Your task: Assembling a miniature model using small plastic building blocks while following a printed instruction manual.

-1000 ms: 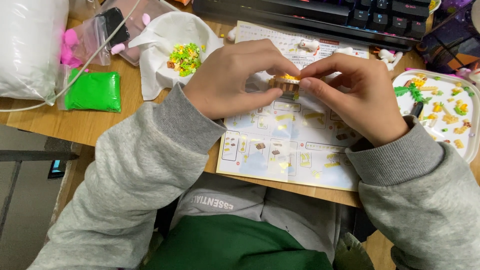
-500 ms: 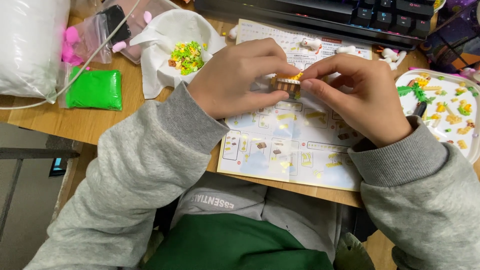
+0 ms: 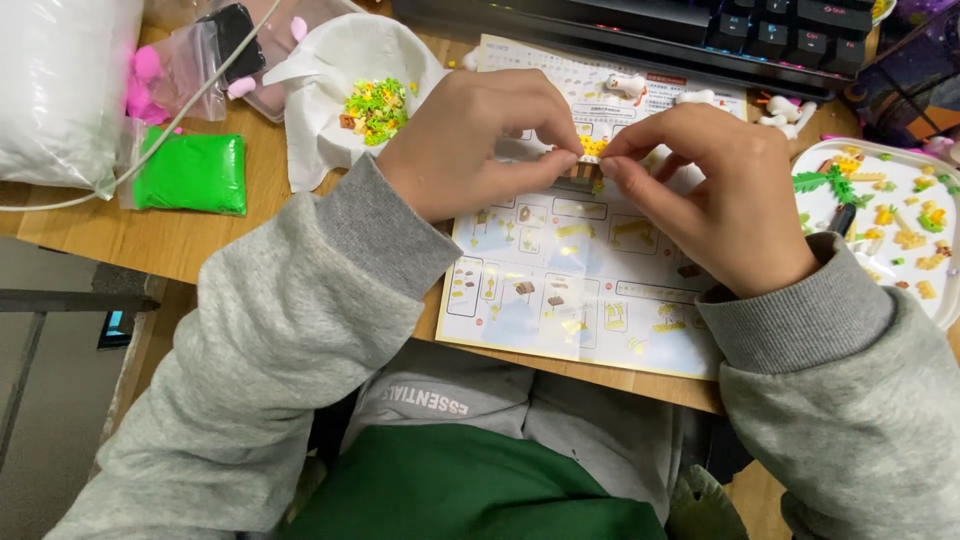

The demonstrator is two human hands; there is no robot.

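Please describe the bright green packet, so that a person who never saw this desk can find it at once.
Start at the wooden desk and go to its left end, below the big white plastic bag. There lies the green packet, flat, left of the white bowl of small bricks. It alone is one solid bright green.

Head view, steeply down, close over desk point(image 3: 200, 250)

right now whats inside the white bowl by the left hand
The white bowl holds a loose heap of tiny green, yellow and orange building pieces. The left hand covers the bowl's right edge, so anything lying there or under the heap cannot be seen.
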